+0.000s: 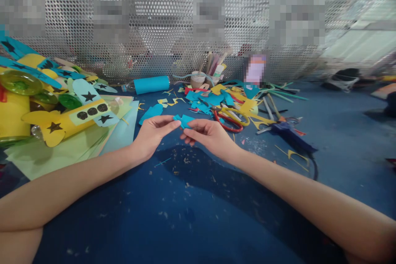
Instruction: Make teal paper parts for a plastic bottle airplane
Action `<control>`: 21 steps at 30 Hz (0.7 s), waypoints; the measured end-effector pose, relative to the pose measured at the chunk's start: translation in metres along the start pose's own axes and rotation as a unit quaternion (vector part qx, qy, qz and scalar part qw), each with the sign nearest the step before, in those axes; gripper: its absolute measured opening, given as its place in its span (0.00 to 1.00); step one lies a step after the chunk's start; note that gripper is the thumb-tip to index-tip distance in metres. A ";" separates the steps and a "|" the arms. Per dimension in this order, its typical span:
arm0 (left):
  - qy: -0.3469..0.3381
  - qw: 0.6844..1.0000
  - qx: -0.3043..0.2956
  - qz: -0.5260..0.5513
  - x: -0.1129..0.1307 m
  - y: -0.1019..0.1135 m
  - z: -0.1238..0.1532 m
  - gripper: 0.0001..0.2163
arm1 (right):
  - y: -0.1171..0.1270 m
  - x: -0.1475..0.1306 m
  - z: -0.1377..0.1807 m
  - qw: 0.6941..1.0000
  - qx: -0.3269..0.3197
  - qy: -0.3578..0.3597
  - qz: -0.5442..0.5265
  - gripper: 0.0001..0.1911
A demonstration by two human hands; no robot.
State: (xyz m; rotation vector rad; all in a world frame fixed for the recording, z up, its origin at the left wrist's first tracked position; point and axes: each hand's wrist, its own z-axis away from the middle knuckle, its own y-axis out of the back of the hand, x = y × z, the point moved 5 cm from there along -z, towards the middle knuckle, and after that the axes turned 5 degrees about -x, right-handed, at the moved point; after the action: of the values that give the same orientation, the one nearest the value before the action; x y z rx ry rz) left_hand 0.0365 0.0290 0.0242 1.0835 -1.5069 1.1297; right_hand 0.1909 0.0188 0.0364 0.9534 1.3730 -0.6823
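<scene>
Between my two hands is a small piece of blue paper (185,121), creased or notched at its upper edge. My left hand (154,134) pinches its left end between thumb and fingers. At the right end, my right hand (208,135) grips it with thumb and forefinger, the other fingers curled below. Just behind my left hand lies a blue paper cut-out (151,112) with a rounded outline. A blue-wrapped bottle (152,84) rests on its side farther back. Red-handled scissors (230,123) and yellow-handled scissors (238,115) lie right of my hands, beside blue paper scraps (206,101).
On the left, a yellow toy plane (78,119) with black stars lies on stacked coloured paper (123,126). A dark blue glue gun (292,136) with its cord lies at right. Cups of sticks (198,78) stand at the back, before a perforated metallic wall (167,20).
</scene>
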 end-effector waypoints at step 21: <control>-0.038 0.997 -0.001 -0.065 0.003 0.003 0.001 0.06 | -0.001 0.003 -0.002 1.000 -0.010 0.007 0.017 0.10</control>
State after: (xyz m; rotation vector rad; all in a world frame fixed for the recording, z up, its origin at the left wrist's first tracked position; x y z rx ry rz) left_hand 0.0329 0.0282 0.0270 1.2160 -1.4729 1.0074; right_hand 0.1895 0.0202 0.0336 0.9651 1.3695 -0.6361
